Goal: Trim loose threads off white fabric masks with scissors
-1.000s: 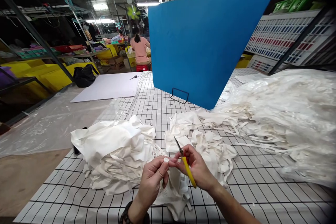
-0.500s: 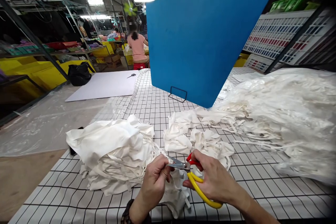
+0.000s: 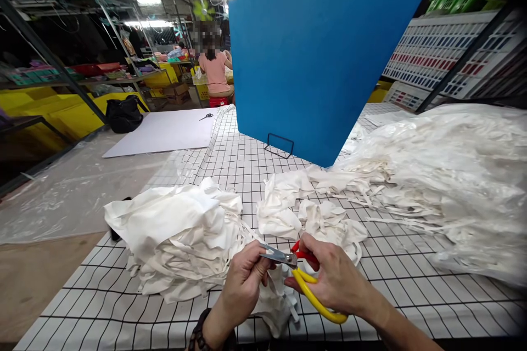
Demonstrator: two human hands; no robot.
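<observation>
My right hand (image 3: 333, 277) grips a pair of scissors (image 3: 315, 299) with one red and one yellow handle. Their blades point left, right at the fingertips of my left hand (image 3: 247, 274). That hand pinches a piece of white fabric (image 3: 274, 307), which hangs down below the fingers onto the table. Exactly what lies between the blades is hidden by the fingers. To the left is a large heap of white fabric pieces (image 3: 177, 230) with thin straps. Just beyond my hands lie more crumpled white pieces (image 3: 329, 222).
A tall blue board (image 3: 304, 66) stands on a wire stand (image 3: 280, 145) on the grid-patterned tablecloth (image 3: 395, 296). Clear plastic (image 3: 473, 175) with white pieces fills the right side. Small dark scissors (image 3: 206, 117) lie on a white sheet (image 3: 164, 131). A person (image 3: 214, 71) sits far behind.
The scissor blades have drawn slightly closer together at my left fingertips. Both hands stay in nearly the same place.
</observation>
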